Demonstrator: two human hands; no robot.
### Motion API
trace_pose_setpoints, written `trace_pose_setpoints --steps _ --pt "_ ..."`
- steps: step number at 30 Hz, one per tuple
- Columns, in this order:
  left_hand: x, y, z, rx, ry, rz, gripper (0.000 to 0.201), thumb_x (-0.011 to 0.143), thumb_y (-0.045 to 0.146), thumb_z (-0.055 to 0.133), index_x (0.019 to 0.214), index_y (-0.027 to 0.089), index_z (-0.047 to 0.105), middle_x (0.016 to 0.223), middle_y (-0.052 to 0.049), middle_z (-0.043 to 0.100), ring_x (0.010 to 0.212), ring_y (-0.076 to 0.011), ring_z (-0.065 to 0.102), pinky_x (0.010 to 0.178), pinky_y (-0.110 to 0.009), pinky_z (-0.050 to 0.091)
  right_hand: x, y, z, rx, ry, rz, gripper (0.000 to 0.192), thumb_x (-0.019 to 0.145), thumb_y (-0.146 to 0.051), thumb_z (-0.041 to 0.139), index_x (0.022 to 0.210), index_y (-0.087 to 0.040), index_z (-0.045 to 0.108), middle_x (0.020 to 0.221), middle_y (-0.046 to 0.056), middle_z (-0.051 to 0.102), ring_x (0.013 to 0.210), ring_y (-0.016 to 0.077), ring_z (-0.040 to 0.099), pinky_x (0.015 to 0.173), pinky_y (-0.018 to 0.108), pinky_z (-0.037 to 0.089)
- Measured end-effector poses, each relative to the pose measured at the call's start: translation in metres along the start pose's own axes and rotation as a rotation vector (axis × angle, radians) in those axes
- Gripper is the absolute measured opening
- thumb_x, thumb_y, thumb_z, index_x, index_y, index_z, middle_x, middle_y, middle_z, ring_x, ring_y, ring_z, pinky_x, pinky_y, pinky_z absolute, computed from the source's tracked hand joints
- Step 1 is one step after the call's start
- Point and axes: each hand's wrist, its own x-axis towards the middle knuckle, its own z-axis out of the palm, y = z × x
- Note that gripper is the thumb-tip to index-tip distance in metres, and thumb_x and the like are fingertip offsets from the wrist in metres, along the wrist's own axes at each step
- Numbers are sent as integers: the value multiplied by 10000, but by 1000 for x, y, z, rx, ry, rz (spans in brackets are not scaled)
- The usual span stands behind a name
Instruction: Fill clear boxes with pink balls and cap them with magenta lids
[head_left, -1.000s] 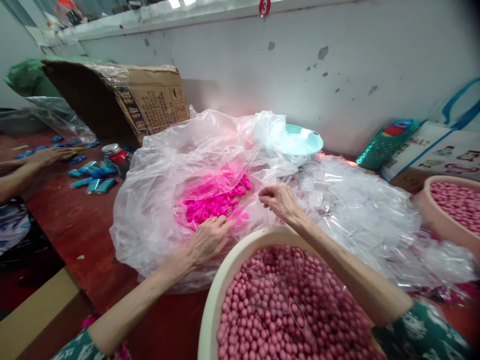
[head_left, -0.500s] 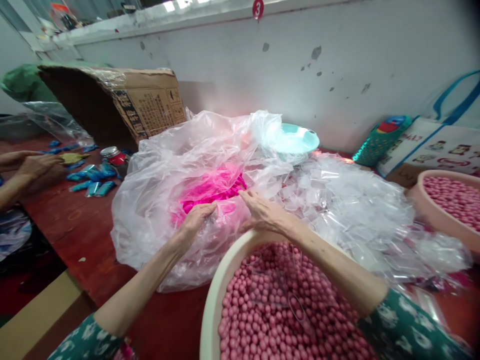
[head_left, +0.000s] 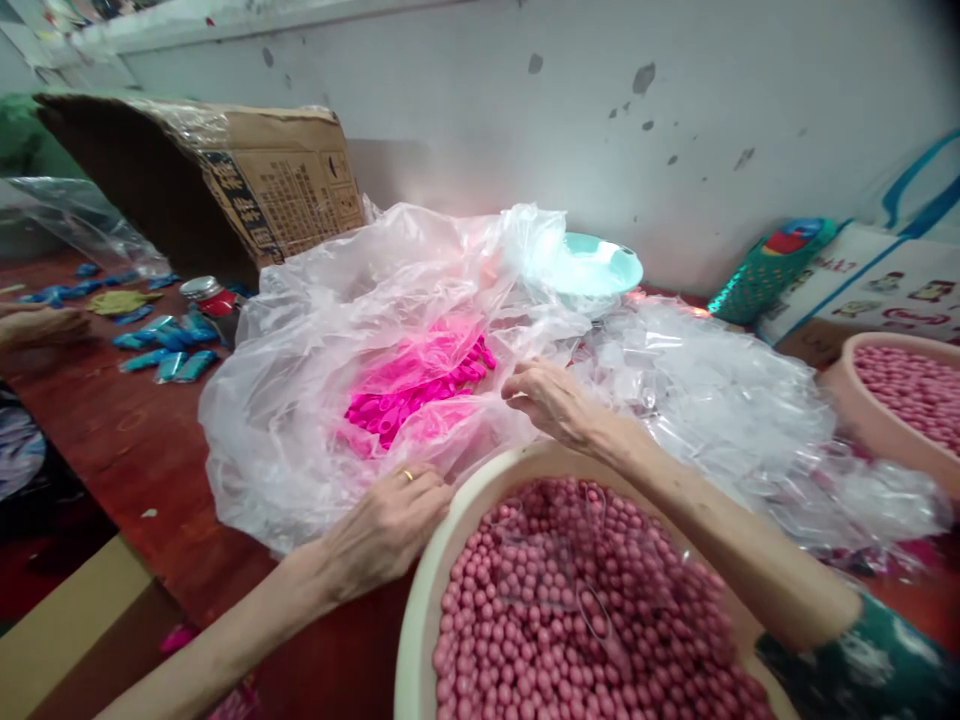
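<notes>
While two basins [head_left: 420, 610] hold beads, both hands [head_left: 390, 520] touch one bag [head_left: 300, 400].

head-worn view, looking down, close tabletop [head_left: 150, 440]

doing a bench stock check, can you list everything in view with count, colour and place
clear plastic bag: one, see-through, table centre, open
pink pieces: many, bright pink, inside the bag
near basin: one, cream, bottom centre, full of pink beads
far basin: one, cream-pink, right edge, also holds beads
small clear bags: a heap, see-through, right of the big bag
dish: one, pale teal, behind the bag
cardboard box: one, brown, back left
blue packets: several, on the red table at left
can: one, red with silver top, by the box
woven bag: one, green, by the wall
co-worker's hand: one, far left
left hand: gripping the bag's near edge
right hand: at the bag's mouth
</notes>
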Motion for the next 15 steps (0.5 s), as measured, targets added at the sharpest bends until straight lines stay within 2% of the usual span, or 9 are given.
trace_pose_setpoints --steps 2,3,5,6,8,10,12,15 --pt "-8 -2 1 62 -191 -2 281 866 187 433 1127 170 536 999 -79 634 918 -206 559 841 -356 433 -9 6 0 15 -68 -1 328 759 5 431 963 -162 627 897 51 588 860 152 522 770 258 381" --pt "-10 -5 2 71 -231 -59 327 847 207 471 1171 171 506 1051 -90 615 955 -225 540 855 -379 420 -12 8 0 20 -100 1 366 742 21 428 989 -165 625 902 49 590 859 147 533 763 251 394" --pt "-12 -12 6 23 -253 -141 357 778 250 565 1127 181 535 1066 -94 603 995 -263 512 919 -445 362 -15 8 0 23 -156 2 401 725 31 448 1016 -182 624 905 41 598 861 140 552 749 238 420" --pt "-11 -15 10 -22 -242 -160 278 756 258 579 1024 182 583 1005 -87 616 971 -270 516 938 -472 332 -15 7 0 19 -176 4 391 726 23 473 1018 -187 624 906 38 603 865 139 559 746 236 429" --pt "-7 -18 18 -99 -181 -203 82 747 257 557 737 185 595 790 -57 617 831 -246 538 910 -476 341 -12 5 3 -5 -185 18 298 752 -34 538 1001 -175 619 913 37 610 881 150 566 759 264 446" --pt "1 -20 19 -159 -102 -256 187 769 244 494 590 193 517 623 -24 558 669 -198 522 784 -410 416 -7 3 8 -46 -157 43 163 800 -142 579 960 -150 609 925 38 608 905 171 564 787 331 455" --pt "9 -20 8 -240 20 -330 172 784 245 452 625 199 498 586 -7 533 575 -166 497 625 -333 439 -1 2 12 -82 -104 64 136 835 -244 579 915 -135 597 932 33 604 910 179 565 802 381 455" --pt "22 -15 -30 -369 259 -438 85 800 274 433 774 208 481 628 2 546 520 -141 493 495 -273 407 8 -4 3 -96 16 91 125 844 -249 563 798 -136 591 825 10 601 800 149 567 752 341 457"
